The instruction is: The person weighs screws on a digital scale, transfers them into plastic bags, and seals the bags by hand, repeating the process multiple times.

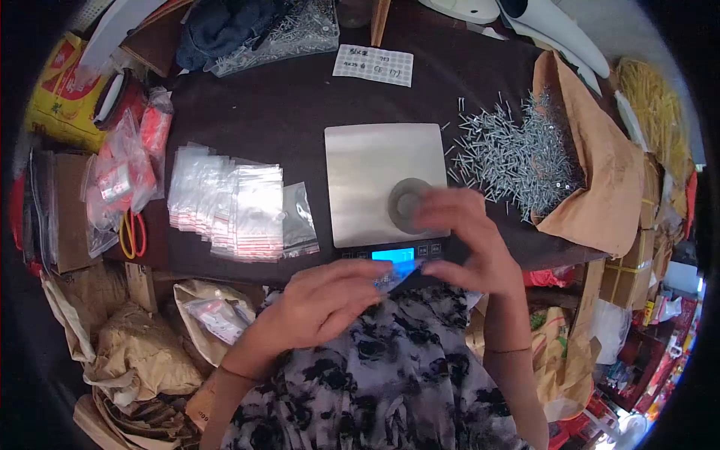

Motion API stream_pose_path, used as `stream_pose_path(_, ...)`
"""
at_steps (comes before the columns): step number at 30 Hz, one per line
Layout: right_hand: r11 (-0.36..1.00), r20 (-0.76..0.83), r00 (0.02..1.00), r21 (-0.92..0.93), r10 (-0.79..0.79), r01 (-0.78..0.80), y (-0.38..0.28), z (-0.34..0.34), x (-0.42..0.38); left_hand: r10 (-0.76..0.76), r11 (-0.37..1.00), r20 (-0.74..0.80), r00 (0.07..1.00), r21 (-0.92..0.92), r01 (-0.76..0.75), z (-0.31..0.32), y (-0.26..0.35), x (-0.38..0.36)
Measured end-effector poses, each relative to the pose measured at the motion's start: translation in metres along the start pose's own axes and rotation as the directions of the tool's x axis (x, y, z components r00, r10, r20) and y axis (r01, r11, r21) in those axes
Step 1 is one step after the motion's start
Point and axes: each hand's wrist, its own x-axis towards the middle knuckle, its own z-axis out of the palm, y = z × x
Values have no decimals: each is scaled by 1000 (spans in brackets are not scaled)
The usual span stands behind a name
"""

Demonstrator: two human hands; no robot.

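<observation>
Bag [391,276] — small, clear, screw-filled — between both hands' fingertips.

two hands [322,300], one scale [379,184] at centre, one screw heap [517,154] at two o'clock, one orange-handled scissors [133,232] at nine, one label sheet [373,65] at twelve.

I see a dark brown tabletop [300,112] under everything. The scale [382,180] has a plain silver-grey platform and a bright blue lit display [393,255]. The nails [517,154] beside it are shiny silver, spilling from tan brown paper [600,187]. The stack of small bags [225,199] is clear with thin red strips along the edges. The scissors [133,232] have red-and-yellow handles. The dress [382,375] shows a black-and-grey floral pattern on pale fabric. The label sheet [373,65] is white with dark writing.
</observation>
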Motion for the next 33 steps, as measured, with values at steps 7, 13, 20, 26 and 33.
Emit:
stream_pose_path(7, 995, -16, 997, 69, -70, 71, -28, 0, -2, 21, 991, 43, 999, -136, -15, 1, 7, -1)
stream_pose_path(13, 990, 20, 993, 85, -115, 113, -33, 2, -1, 49, 979, 12, 999, -198, -46, 0, 5, -4)
stream_pose_path(20, 961, 58, 960, 54, -275, 272, -36, 19, 3, -116, 977, 72, 991, -171, 126, -1, 17, 3)
stream_pose_path(26, 956, 61, 955, 50, -291, 288, -36, 26, 6, -160, 980, 68, 985, -109, 167, -3, 13, 1)
stream_pose_path(33, 960, -11, 964, 91, -266, 265, -36, 34, 11, -226, 971, 27, 974, -69, 228, -4, 14, 1)
